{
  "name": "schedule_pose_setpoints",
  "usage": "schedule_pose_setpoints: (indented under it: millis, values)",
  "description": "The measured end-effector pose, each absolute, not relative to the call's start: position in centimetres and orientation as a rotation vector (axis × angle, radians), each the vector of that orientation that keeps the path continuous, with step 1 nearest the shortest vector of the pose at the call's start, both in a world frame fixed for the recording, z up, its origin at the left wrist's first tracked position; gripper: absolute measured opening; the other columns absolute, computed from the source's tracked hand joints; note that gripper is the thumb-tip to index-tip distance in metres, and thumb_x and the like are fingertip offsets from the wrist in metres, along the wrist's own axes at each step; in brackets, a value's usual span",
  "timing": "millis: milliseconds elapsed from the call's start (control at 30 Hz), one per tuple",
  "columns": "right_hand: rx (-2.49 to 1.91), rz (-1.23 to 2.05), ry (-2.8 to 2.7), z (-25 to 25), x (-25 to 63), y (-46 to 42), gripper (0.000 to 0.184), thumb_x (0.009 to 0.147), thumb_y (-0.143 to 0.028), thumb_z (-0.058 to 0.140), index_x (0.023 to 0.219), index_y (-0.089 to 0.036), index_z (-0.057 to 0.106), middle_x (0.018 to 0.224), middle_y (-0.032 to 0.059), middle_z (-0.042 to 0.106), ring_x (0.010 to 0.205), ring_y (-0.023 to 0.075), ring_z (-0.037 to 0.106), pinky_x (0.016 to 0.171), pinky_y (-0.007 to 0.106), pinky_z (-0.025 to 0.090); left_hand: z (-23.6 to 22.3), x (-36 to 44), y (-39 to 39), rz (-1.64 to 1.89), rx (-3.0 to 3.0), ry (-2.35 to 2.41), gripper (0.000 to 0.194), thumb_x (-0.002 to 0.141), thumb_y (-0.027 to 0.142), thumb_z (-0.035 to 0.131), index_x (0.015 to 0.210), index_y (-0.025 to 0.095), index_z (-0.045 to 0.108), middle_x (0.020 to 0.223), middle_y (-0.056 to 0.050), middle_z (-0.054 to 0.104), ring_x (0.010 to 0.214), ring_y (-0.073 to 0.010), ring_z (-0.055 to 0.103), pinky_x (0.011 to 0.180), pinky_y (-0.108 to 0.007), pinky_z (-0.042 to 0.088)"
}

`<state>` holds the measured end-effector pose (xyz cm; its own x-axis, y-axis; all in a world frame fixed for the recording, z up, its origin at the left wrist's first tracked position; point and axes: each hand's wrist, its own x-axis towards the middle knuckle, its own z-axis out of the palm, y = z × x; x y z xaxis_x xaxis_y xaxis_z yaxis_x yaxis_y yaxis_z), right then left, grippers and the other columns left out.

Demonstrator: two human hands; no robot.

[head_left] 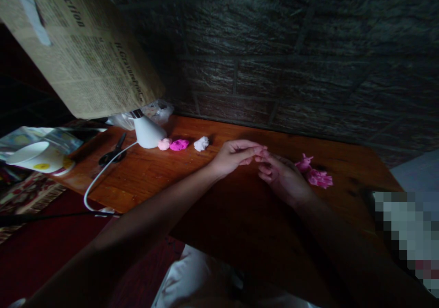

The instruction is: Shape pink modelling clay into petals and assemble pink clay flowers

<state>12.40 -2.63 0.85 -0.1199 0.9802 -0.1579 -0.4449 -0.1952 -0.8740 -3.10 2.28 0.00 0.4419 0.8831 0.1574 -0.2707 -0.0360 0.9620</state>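
Above the wooden table, my left hand (238, 154) meets my right hand (283, 173) at the fingertips. Both are closed in a pinch, and whatever lies between the fingers is too small or hidden to name. Just beyond my right hand lie two pink crumpled, petal-like pieces, one smaller (304, 163) and one larger and ruffled (320, 178). Left of my left hand sit a white lump (201, 143), a bright magenta lump (179, 144) and a pale pink lump (164, 143), all looking like soft modelling clay.
A lamp with a white base (148, 132) and a newsprint-patterned shade (92, 56) stands at the left, its white cord (98, 180) trailing off the table (151, 175). Black scissors (115, 153) and a paper cup (43, 158) are nearby. A dark brick wall (260, 61) rises behind.
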Motion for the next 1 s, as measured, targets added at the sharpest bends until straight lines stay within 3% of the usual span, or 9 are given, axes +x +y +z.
schedule_pose_setpoints:
  millis: [167, 400, 567, 767, 1000]
  values:
    - [-1.01, 1.569, -0.811, 0.83, 12.55, -2.52, 0.037, 0.061, -0.051, 0.091, 0.081, -0.022, 0.081, 0.081, 0.0012, 0.066, 0.057, 0.0081, 0.037, 0.053, 0.027, 0.029, 0.15, -3.17, 2.61, 1.125, 1.228, 0.673, 0.034, 0.068, 0.045, 0.087, 0.081, 0.016, 0.075, 0.073, -0.002, 0.073, 0.051, -0.0042, 0.049, 0.049, -0.02, 0.034]
    - [-1.021, 1.586, -0.824, 0.58, 12.56, -2.44, 0.037, 0.062, -0.052, 0.091, 0.082, -0.023, 0.08, 0.08, 0.0006, 0.066, 0.057, 0.0083, 0.037, 0.053, 0.027, 0.031, 0.38, -3.3, 2.79, 1.201, 1.186, 0.726, 0.034, 0.065, 0.043, 0.089, 0.074, 0.016, 0.07, 0.073, -0.003, 0.074, 0.052, -0.0052, 0.054, 0.048, -0.021, 0.036]
    - [-1.014, 1.596, -0.794, 0.43, 12.55, -2.41, 0.037, 0.056, -0.048, 0.095, 0.073, -0.022, 0.076, 0.077, 0.0003, 0.066, 0.057, 0.0077, 0.041, 0.053, 0.026, 0.035, 0.11, -3.33, 2.79, 1.097, 1.148, 0.696, 0.033, 0.07, 0.042, 0.086, 0.086, 0.014, 0.076, 0.089, -0.009, 0.079, 0.073, -0.0131, 0.071, 0.063, -0.023, 0.049]
    - [-1.023, 1.571, -0.801, 0.39, 12.64, -2.37, 0.037, 0.058, -0.047, 0.094, 0.079, -0.022, 0.076, 0.076, -0.0001, 0.065, 0.057, 0.0079, 0.042, 0.053, 0.026, 0.037, -0.37, -3.26, 3.07, 1.116, 1.072, 0.601, 0.035, 0.077, 0.035, 0.083, 0.105, 0.016, 0.076, 0.108, -0.011, 0.079, 0.09, -0.0184, 0.076, 0.084, -0.032, 0.056]
    - [-1.035, 1.55, -0.771, 0.36, 12.55, -2.33, 0.036, 0.056, -0.046, 0.094, 0.078, -0.021, 0.078, 0.075, -0.0002, 0.064, 0.057, 0.0072, 0.042, 0.053, 0.025, 0.036, -0.04, -3.21, 2.97, 1.156, 0.994, 0.581, 0.029, 0.071, 0.023, 0.087, 0.097, 0.014, 0.076, 0.104, -0.009, 0.079, 0.101, -0.0206, 0.075, 0.089, -0.032, 0.055]
